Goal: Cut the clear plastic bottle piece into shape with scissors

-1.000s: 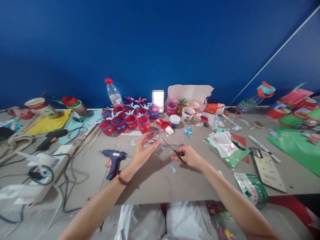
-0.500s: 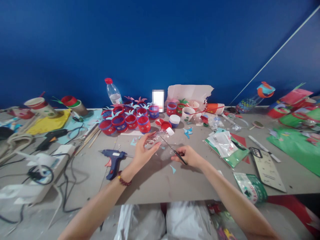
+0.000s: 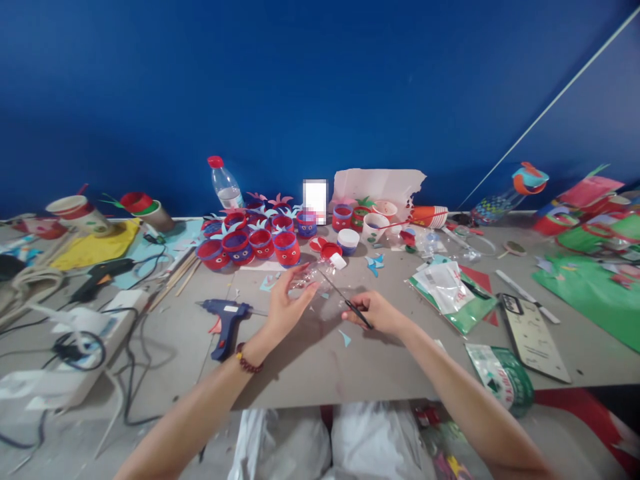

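Note:
My left hand (image 3: 291, 300) curls around a clear plastic bottle piece (image 3: 327, 303), thumb and fingers on its near-left side. Its full outline is hard to see against the grey table. My right hand (image 3: 376, 312) grips scissors (image 3: 353, 305) by the black handles. Their blades slant up and left against the clear plastic; whether they are parted cannot be made out. A pale blue paper scrap (image 3: 345, 338) lies just below the scissors. Beyond my hands sit a red lid (image 3: 331, 250) and a small white cup (image 3: 348, 241).
Several red and blue paper-covered cups with faces (image 3: 286, 250) crowd the back of the table (image 3: 310, 373). A blue glue gun (image 3: 229, 323) lies left of my left hand, near a power strip (image 3: 95, 360) with cables. Packets (image 3: 457, 300) and a phone (image 3: 533, 337) lie to the right.
Both hands keep their grip in almost the same place. The whole view has shifted very slightly.

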Action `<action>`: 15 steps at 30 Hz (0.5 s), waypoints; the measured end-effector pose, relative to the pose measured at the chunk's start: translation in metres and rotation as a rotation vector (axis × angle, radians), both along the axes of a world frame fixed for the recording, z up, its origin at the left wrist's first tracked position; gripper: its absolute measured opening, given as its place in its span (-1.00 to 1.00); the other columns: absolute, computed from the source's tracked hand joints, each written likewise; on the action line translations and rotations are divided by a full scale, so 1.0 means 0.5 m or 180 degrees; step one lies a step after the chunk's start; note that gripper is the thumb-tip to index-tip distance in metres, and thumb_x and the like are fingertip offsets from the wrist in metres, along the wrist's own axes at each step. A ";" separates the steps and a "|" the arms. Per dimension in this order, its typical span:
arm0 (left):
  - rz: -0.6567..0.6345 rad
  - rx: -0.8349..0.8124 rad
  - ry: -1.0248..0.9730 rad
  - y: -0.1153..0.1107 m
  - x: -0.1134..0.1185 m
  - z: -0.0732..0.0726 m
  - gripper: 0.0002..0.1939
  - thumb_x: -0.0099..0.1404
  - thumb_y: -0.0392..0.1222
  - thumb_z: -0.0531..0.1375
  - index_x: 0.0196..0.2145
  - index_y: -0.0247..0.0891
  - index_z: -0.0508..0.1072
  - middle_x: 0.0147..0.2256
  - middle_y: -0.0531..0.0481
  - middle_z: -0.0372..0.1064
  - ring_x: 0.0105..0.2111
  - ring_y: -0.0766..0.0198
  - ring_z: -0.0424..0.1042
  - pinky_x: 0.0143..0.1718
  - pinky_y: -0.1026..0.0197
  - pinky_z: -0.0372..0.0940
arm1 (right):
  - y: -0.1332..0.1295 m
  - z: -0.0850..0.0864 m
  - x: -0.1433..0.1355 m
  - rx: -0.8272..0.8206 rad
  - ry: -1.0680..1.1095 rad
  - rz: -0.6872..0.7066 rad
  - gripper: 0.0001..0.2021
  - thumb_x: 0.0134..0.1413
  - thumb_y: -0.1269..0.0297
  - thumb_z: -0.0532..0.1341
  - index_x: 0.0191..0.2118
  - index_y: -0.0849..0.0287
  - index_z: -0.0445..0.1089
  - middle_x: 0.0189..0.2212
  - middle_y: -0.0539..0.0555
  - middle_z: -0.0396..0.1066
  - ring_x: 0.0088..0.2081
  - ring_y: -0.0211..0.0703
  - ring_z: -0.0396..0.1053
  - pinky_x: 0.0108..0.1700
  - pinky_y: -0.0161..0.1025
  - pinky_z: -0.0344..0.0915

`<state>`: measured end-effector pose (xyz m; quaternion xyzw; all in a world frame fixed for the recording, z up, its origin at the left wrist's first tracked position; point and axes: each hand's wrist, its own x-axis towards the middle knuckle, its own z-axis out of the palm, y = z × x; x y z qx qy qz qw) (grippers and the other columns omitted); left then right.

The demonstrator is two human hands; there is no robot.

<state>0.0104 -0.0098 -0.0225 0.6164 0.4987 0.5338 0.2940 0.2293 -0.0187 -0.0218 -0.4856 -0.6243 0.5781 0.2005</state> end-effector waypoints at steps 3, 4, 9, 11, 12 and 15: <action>0.0066 0.0022 0.0039 -0.002 0.001 -0.001 -0.63 0.16 -0.05 0.27 -0.09 -0.22 0.43 -0.08 -0.14 0.51 -0.13 0.11 0.52 -0.15 0.06 0.45 | 0.002 -0.006 0.003 0.0022 0.0041 0.0041 -0.46 -0.19 -0.13 0.36 -0.62 0.15 0.07 -0.70 -0.17 -0.07 -0.60 -0.42 -0.13 -0.58 -0.35 -0.20; 0.0075 0.0032 0.0038 -0.002 0.001 -0.002 -0.63 0.16 -0.05 0.27 -0.09 -0.22 0.43 -0.08 -0.14 0.51 -0.13 0.11 0.52 -0.16 0.05 0.45 | 0.003 -0.008 0.004 0.0017 0.0049 0.0053 -0.46 -0.19 -0.13 0.36 -0.62 0.15 0.07 -0.70 -0.17 -0.07 -0.60 -0.42 -0.13 -0.58 -0.35 -0.21; 0.0017 -0.0001 0.0028 -0.004 0.003 -0.001 -0.62 0.15 -0.04 0.27 -0.09 -0.22 0.42 -0.09 -0.14 0.50 -0.21 0.12 0.54 -0.20 0.05 0.46 | 0.005 -0.010 0.006 0.0028 0.0066 0.0072 -0.48 -0.17 -0.09 0.35 -0.63 0.17 0.08 -0.68 -0.16 -0.09 -0.58 -0.41 -0.14 -0.57 -0.35 -0.21; 0.0019 -0.0041 0.0057 -0.005 0.002 0.000 -0.62 0.16 -0.04 0.27 -0.09 -0.22 0.41 -0.10 -0.14 0.50 -0.23 0.12 0.54 -0.19 0.04 0.46 | 0.005 -0.008 0.006 0.0052 0.0030 0.0013 -0.49 -0.18 -0.10 0.36 -0.62 0.17 0.10 -0.67 -0.15 -0.08 -0.57 -0.40 -0.14 -0.57 -0.35 -0.19; 0.0027 -0.0051 0.0083 -0.005 0.001 0.000 -0.62 0.17 -0.05 0.27 -0.09 -0.22 0.41 -0.11 -0.14 0.50 -0.23 0.13 0.54 -0.18 0.04 0.46 | 0.005 -0.007 0.006 0.0060 -0.0004 -0.0013 -0.49 -0.19 -0.10 0.36 -0.63 0.18 0.12 -0.66 -0.15 -0.08 -0.57 -0.40 -0.14 -0.57 -0.35 -0.18; 0.0078 -0.0021 0.0158 -0.003 -0.001 -0.003 -0.62 0.16 -0.04 0.27 -0.08 -0.22 0.42 -0.12 -0.14 0.50 -0.21 0.11 0.53 -0.16 0.02 0.45 | 0.006 -0.006 0.005 0.0080 -0.0094 -0.0054 -0.48 -0.21 -0.13 0.36 -0.63 0.18 0.14 -0.68 -0.15 -0.08 -0.57 -0.39 -0.14 -0.57 -0.34 -0.18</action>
